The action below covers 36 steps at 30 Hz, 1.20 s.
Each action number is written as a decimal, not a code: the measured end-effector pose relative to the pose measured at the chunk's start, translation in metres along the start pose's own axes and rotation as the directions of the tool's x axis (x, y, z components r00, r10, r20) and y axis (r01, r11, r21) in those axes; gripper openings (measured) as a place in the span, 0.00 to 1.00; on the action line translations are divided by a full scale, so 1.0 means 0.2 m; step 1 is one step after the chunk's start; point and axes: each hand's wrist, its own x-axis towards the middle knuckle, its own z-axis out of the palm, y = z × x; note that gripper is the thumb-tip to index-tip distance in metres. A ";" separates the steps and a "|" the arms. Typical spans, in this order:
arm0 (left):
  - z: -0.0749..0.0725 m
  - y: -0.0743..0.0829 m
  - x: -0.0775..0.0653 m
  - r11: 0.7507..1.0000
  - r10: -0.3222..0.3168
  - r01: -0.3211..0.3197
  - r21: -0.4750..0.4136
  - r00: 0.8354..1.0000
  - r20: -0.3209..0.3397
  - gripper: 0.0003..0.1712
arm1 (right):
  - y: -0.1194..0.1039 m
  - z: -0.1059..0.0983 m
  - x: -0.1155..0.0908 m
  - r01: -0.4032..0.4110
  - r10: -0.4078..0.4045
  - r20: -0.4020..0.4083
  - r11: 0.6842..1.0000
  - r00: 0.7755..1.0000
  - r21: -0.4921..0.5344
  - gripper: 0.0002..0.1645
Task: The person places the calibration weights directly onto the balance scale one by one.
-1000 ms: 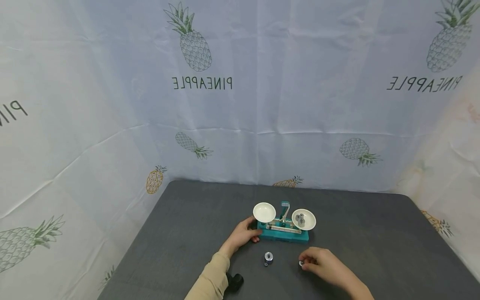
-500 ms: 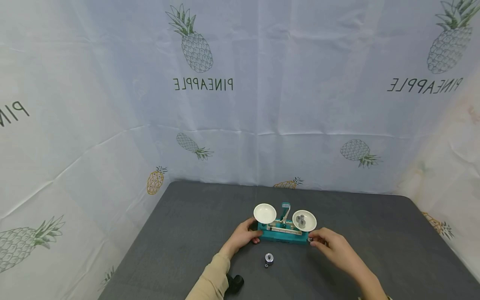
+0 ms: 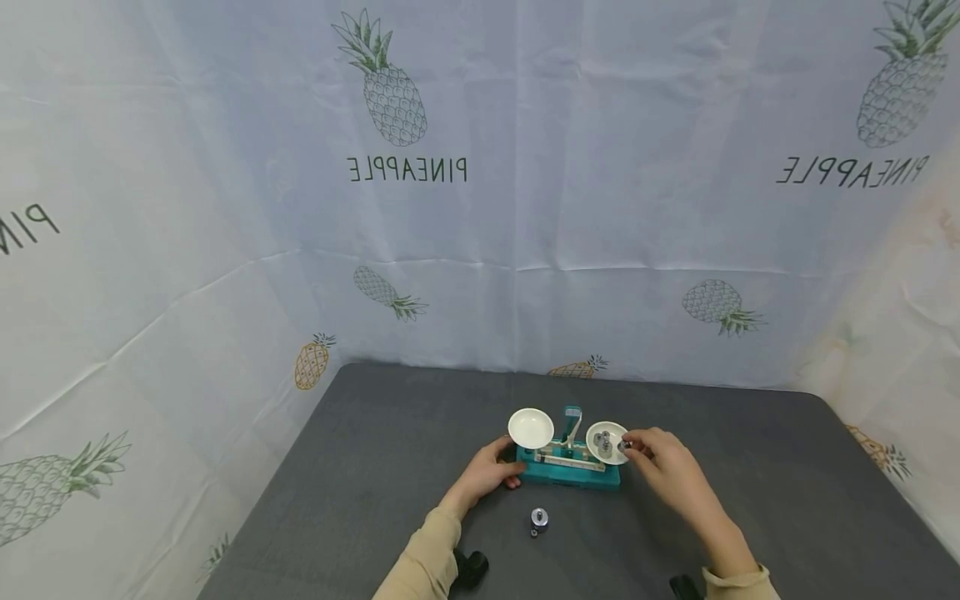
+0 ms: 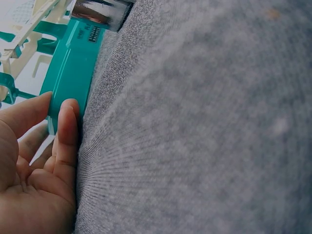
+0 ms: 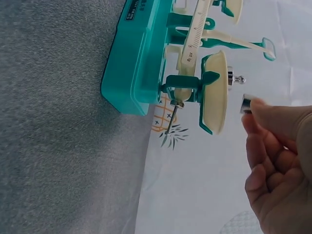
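A teal balance scale (image 3: 570, 476) with two cream pans stands on the dark table. My left hand (image 3: 482, 473) grips the left end of its base, thumb and fingers on either side of the teal edge (image 4: 70, 68). Between right thumb and fingertips, my right hand (image 3: 672, 471) pinches a small shiny metal weight (image 5: 246, 103), held just over the rim of the right pan (image 5: 215, 92) and apart from it. Several metal weights (image 3: 603, 442) sit in that pan. The left pan (image 3: 531, 428) has nothing visible in it.
In front of the scale, a larger metal weight (image 3: 539, 517) stands on the table, with a tiny one (image 3: 534, 533) beside it. A black object (image 3: 471, 569) shows beside the left sleeve. Pineapple-printed cloth (image 3: 517, 208) hangs behind the table.
My right hand has lifted the small weight from the table, carrying it up and away to the right pan. My left hand stays on the base.
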 end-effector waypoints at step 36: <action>0.01 0.01 -0.01 1.000 -0.007 0.007 0.004 1.000 -0.011 0.30 | 0.03 0.07 0.08 0.003 -0.001 0.026 0.996 1.000 -0.087 0.14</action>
